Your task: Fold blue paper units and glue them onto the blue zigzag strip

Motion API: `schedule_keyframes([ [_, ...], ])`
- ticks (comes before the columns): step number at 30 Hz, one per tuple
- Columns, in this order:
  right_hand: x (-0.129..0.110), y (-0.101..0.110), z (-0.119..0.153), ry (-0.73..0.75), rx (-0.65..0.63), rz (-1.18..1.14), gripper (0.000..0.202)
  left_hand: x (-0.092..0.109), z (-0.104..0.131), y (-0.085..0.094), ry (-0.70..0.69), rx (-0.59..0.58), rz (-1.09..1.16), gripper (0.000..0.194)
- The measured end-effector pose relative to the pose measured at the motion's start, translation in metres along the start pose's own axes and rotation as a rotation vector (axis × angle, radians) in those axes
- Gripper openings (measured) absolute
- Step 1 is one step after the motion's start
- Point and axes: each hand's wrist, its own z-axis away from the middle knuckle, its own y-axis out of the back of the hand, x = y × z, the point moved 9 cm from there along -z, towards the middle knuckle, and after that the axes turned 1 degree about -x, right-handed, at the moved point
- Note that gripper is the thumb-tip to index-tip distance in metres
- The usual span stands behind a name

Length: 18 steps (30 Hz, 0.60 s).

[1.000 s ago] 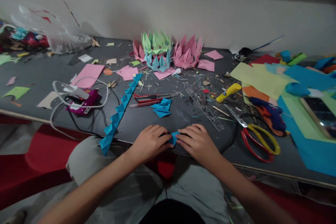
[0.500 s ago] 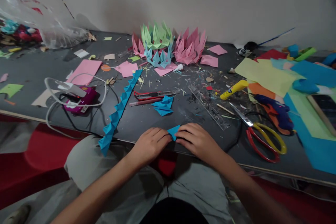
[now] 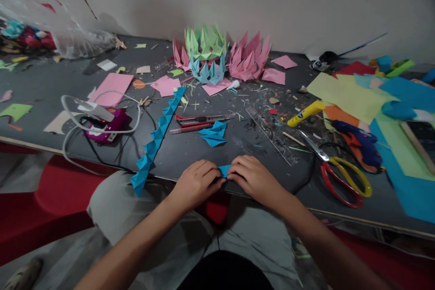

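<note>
Between my two hands, at the table's front edge, is a small piece of folded blue paper (image 3: 224, 171). My left hand (image 3: 198, 182) pinches its left side, and my right hand (image 3: 254, 176) grips its right side; the fingers cover much of it. Just beyond lies a blue folded paper piece with points (image 3: 214, 134). A red utility knife (image 3: 199, 120) and a reddish pen-like stick (image 3: 190, 129) lie beside that piece. To the left, a long zigzag strip of folded blue paper (image 3: 159, 135) stretches across the table, its near end past the front edge.
Green (image 3: 205, 43) and pink (image 3: 249, 59) folded-paper crowns stand near the wall. Scissors (image 3: 340, 174), a clear ruler (image 3: 272, 135), a yellow glue tube (image 3: 306, 113) and a blue glue gun (image 3: 360, 145) lie rightward. A purple power socket (image 3: 107, 124) with looped cables sits left.
Both hands have closed in on the blue paper; its upper point no longer stands up and less of it shows. The whole view has shifted slightly.
</note>
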Motion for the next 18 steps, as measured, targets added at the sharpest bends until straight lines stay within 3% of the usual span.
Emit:
schedule_keyframes([
  [9,0.007,-0.003,-0.007,-0.163,-0.004,-0.013,0.019,-0.021,0.003,0.000,0.402,-0.031,0.029,0.012],
  [18,0.007,-0.005,-0.008,-0.185,0.047,0.097,0.021,-0.016,0.006,0.003,0.567,-0.012,-0.066,0.020],
])
